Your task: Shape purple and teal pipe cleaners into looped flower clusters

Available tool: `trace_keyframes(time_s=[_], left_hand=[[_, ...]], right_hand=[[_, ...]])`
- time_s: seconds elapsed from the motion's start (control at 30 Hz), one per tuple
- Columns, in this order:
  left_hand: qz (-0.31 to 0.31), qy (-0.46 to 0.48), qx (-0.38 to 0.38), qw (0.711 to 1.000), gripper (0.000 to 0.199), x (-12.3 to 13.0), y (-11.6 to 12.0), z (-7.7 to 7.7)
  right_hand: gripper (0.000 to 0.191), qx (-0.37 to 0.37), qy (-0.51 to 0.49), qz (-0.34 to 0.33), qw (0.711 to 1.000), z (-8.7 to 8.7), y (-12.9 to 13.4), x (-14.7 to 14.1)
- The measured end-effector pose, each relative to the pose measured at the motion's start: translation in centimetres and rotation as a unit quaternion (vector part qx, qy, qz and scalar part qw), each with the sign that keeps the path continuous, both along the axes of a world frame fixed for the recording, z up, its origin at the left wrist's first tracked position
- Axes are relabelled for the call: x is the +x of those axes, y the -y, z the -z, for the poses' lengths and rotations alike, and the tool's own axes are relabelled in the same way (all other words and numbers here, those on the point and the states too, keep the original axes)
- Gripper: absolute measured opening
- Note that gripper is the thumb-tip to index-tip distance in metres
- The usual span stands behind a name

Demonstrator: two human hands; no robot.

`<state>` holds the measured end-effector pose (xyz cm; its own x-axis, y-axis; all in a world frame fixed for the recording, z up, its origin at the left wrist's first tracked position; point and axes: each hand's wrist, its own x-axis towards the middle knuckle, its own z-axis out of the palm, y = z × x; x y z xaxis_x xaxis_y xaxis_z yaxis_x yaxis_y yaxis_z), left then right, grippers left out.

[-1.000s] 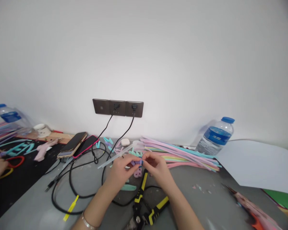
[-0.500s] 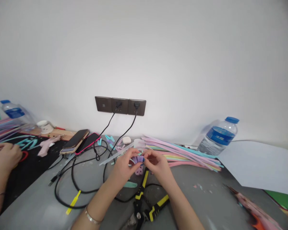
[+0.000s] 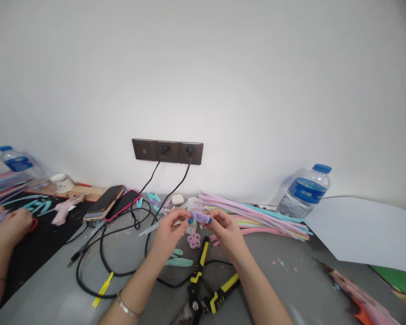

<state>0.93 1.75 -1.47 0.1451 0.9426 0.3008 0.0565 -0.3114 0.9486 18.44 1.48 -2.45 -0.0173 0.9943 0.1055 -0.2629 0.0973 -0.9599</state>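
Both hands (left (image 3: pixel 174 229), right (image 3: pixel 225 229)) pinch the purple coil (image 3: pixel 201 217). Pliers (image 3: pixel 198 282) lie by the tabletop's (image 3: pixel 274 289) near edge.

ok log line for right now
left hand + right hand: pinching coiled fuzzy purple strip | below: black-yellow metal pliers

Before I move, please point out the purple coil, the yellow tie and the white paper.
Purple coil (image 3: pixel 201 217), head view: its ridged middle.
Yellow tie (image 3: pixel 105 285), head view: its flat strip.
White paper (image 3: pixel 362 234), head view: its bare face.
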Motion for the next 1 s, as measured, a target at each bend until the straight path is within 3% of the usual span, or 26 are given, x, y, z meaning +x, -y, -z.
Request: trace_keyframes(time_s=[0.2, 0.53, 0.7, 1.0], left_hand=[[0.033, 0.007, 0.031, 0.999, 0.012, 0.5, 0.4, 0.0], [-0.022, -0.103, 0.148, 0.983, 0.014, 0.6, 1.0, -0.5], [-0.032, -0.097, 0.190, 0.976, 0.012, 0.5, 0.8, 0.1], [-0.024, -0.085, 0.146, 0.985, 0.014, 0.3, 0.7, -0.2]], right_hand=[[0.039, -0.003, 0.023, -0.005, 1.000, -1.0, 0.5, -0.5], [0.030, 0.067, 0.050, 0.004, 0.996, -0.8, 0.6, -1.1], [0.031, 0.082, 0.048, 0.004, 0.995, -0.6, 0.6, -1.2], [0.026, 0.085, 0.030, -0.039, 0.995, -0.2, 0.5, -1.2]])
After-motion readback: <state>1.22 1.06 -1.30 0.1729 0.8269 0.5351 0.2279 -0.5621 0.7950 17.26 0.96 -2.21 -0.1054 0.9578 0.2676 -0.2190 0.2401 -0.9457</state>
